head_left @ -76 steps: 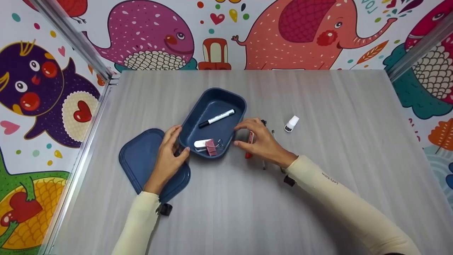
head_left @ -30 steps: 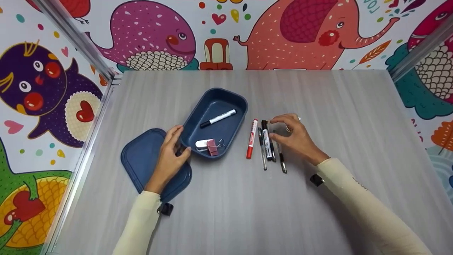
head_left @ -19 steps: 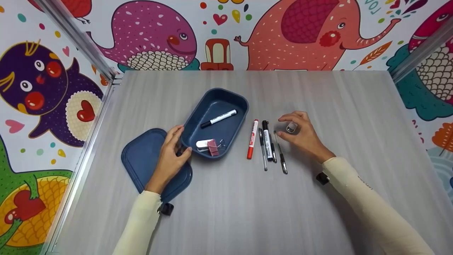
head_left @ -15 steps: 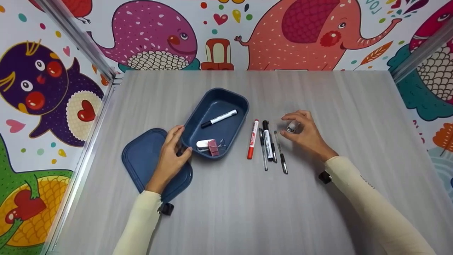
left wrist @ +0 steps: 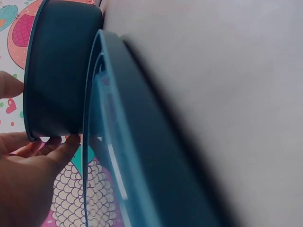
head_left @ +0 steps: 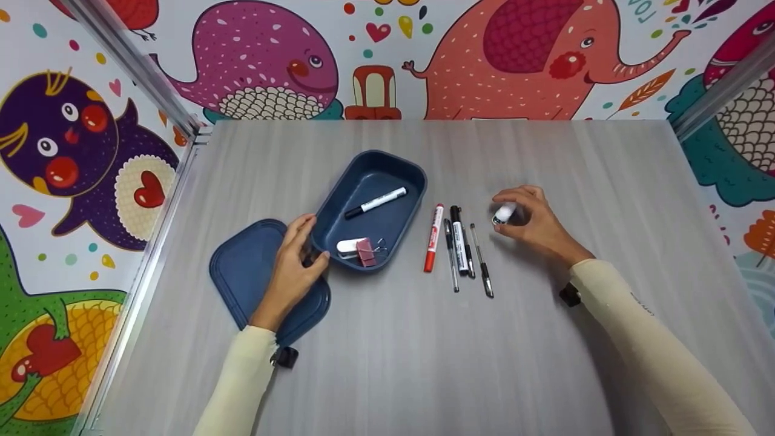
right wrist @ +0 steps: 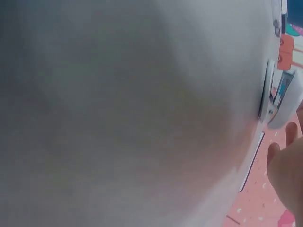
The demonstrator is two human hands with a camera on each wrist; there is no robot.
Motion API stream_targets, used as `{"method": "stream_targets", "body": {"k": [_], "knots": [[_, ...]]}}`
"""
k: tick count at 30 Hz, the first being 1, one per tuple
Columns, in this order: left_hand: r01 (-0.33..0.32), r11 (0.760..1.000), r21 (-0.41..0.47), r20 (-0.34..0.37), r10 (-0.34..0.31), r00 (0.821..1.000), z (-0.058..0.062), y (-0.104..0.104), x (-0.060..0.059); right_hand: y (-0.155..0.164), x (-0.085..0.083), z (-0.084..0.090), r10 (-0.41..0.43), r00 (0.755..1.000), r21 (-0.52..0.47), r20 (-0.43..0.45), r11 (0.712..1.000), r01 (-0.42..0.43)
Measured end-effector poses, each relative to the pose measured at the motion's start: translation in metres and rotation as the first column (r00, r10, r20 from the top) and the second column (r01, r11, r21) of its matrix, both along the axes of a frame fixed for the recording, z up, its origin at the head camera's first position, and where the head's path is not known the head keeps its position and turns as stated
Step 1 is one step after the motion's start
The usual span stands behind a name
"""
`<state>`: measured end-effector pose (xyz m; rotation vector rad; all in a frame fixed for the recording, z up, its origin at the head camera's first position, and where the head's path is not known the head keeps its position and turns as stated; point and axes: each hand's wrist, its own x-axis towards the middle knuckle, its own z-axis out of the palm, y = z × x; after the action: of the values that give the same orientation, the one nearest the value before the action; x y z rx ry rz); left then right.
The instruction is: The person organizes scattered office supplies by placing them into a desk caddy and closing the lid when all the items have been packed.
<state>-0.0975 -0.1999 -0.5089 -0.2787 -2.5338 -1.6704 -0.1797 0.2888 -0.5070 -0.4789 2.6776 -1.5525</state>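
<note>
While the right hand point(head_left: 533, 221) pinches a small white correction-tape dispenser point(head_left: 504, 213) between curled fingertips, just off the bench right of the row of pens point(head_left: 460, 248), the left hand point(head_left: 293, 266) grips the blue box point(head_left: 339, 188) by its near corner, atop its lid point(head_left: 242, 272). A firm pinch and steady box should serve best.

Cream long sleeves, black wrist straps
</note>
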Motion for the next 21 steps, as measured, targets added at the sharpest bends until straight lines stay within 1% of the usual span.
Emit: {"method": "stream_targets", "body": {"k": [4,8,11,14,21], "knots": [[0.001,1.000,-0.007,-0.011,-0.001,1.000,0.000,0.000,0.000,0.012,-0.005,-0.008,0.017,1.000,0.027,0.017,0.999,-0.017],[-0.003,1.000,-0.014,-0.014,0.003,1.000,0.000,0.000,0.000,0.021,-0.006,-0.008,0.029,0.999,0.086,0.020,0.996,-0.030],[-0.009,1.000,-0.020,-0.017,0.009,1.000,0.000,0.000,0.000,0.027,-0.008,-0.007,0.030,1.000,0.126,0.004,0.992,-0.030],[-0.011,1.000,-0.019,-0.018,0.011,1.000,0.000,0.000,0.000,0.030,-0.008,-0.006,0.014,1.000,0.146,0.006,0.989,-0.014],[-0.003,1.000,-0.013,-0.009,0.003,1.000,0.001,0.000,0.000,0.034,-0.005,-0.007,-0.047,0.997,0.180,0.058,0.983,0.035]]}}
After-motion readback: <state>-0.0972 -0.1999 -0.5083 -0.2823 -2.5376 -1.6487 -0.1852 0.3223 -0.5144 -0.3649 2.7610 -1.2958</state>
